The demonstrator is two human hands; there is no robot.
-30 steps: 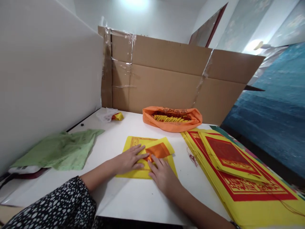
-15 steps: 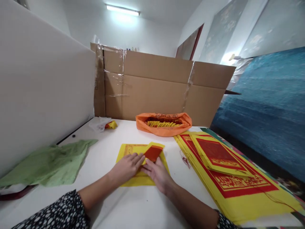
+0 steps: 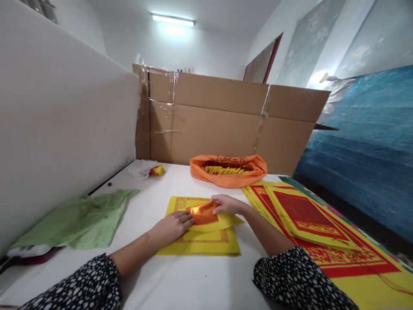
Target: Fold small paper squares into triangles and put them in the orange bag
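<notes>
Yellow paper sheet (image 3: 201,241) flat on white bench (image 3: 180,280), centre, just in front of both hands. Printed red border; shiny orange foil square (image 3: 204,213) on a turned-over flap.

Left hand (image 3: 172,226): palm down, fingers straight and close together, pressing sheet at foil's near-left edge; nothing gripped.

Right hand (image 3: 227,203): fingers curled narrow on far-right corner of folded flap, pinching or pinning it; exact grip cannot be told.

Step in hand, by judgement: folding the sheet, flap brought over and not yet creased flat. Next move likely calls for firm pressure along the fold line while left hand keeps sheet from sliding.

Nearby: stack of yellow-and-red sheets (image 3: 309,224) right, just beside right forearm; orange bag (image 3: 228,171) of folded yellow pieces behind; green cloth (image 3: 80,213) left, well apart; cardboard panel (image 3: 226,120) at rear.
</notes>
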